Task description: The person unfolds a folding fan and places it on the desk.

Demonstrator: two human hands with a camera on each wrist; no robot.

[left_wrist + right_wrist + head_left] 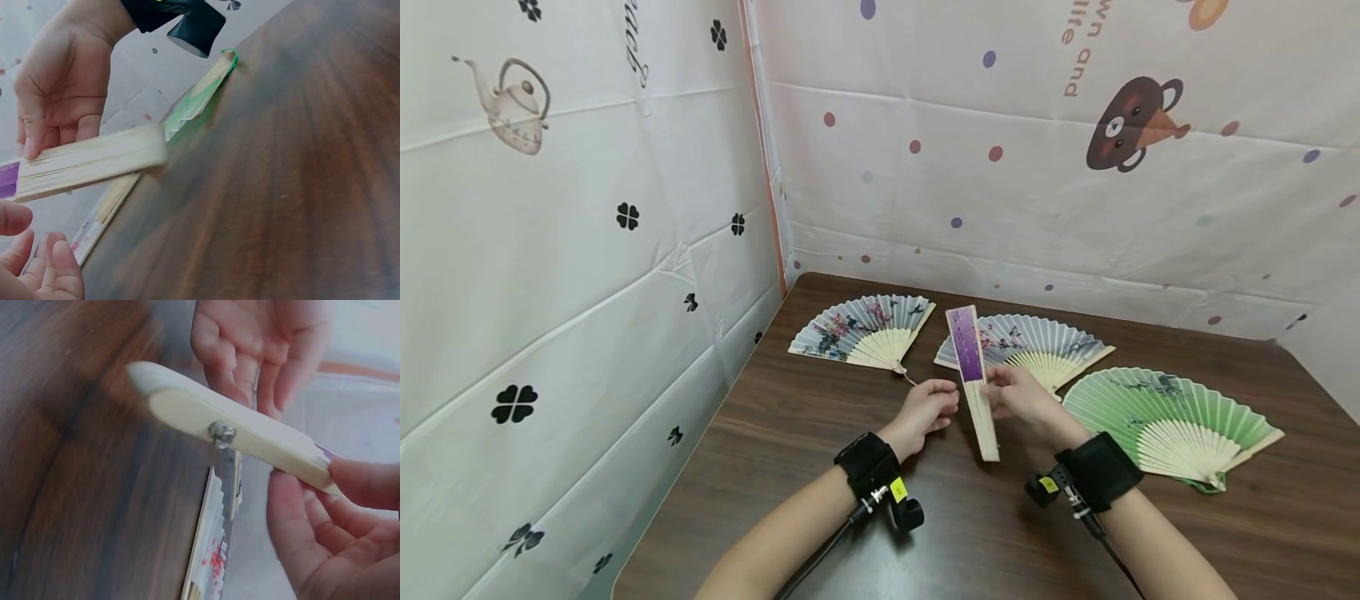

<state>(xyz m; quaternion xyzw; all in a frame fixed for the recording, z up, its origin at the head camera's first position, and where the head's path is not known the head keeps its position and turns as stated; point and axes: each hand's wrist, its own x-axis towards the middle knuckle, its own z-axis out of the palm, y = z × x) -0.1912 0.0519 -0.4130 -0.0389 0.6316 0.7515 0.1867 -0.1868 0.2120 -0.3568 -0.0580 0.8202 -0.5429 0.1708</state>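
A folded purple hand fan (973,367) with pale wooden ribs stands tilted above the table. My right hand (1021,395) pinches it near its middle, thumb on one side and fingers on the other. In the right wrist view the folded fan (250,434) shows its edge and a metal rivet (222,434) near the rib end. Just left of the fan is my left hand (922,414), fingers loosely bent and holding nothing. The left wrist view shows the left fingers (62,269) below the ribs (94,159).
On the brown table (760,467) lie several spread fans: a floral one (865,332) at back left, another floral one (1037,346) behind the right hand, and a green one (1180,421) at right. Printed cloth walls (1000,192) stand behind and at left.
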